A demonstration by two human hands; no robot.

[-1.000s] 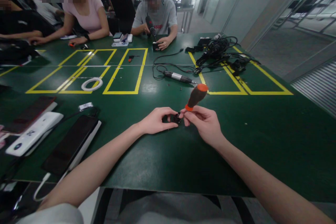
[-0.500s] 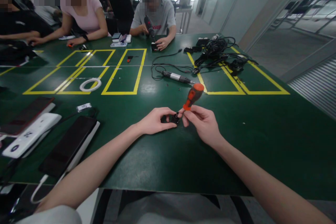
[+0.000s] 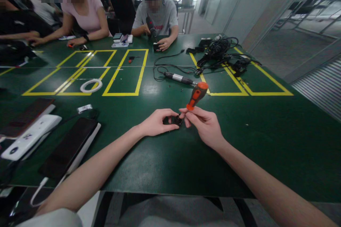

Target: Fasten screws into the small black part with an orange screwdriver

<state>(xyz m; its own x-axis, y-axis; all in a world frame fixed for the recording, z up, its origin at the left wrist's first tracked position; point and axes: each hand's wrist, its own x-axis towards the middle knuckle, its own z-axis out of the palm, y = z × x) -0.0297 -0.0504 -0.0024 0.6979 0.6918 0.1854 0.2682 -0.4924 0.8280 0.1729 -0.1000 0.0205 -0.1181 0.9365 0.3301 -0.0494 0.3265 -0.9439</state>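
My left hand (image 3: 157, 122) pinches a small black part (image 3: 176, 120) against the green table (image 3: 266, 138), fingers curled round it. My right hand (image 3: 204, 124) grips the shaft of a screwdriver with an orange and black handle (image 3: 197, 95). The handle tilts up and to the right, and the tip meets the black part between my two hands. Most of the part is hidden by my fingers.
An electric screwdriver (image 3: 178, 77) with its cable lies beyond my hands. A tangle of black cables (image 3: 223, 53) sits at the far right. Phones and a white power bank (image 3: 29, 136) lie at the left, a white ring (image 3: 91, 86) inside the yellow boxes. Other people sit across the table.
The screwdriver handle has swung a little more upright and shifted slightly left. Both hands stay in place on the small black part.
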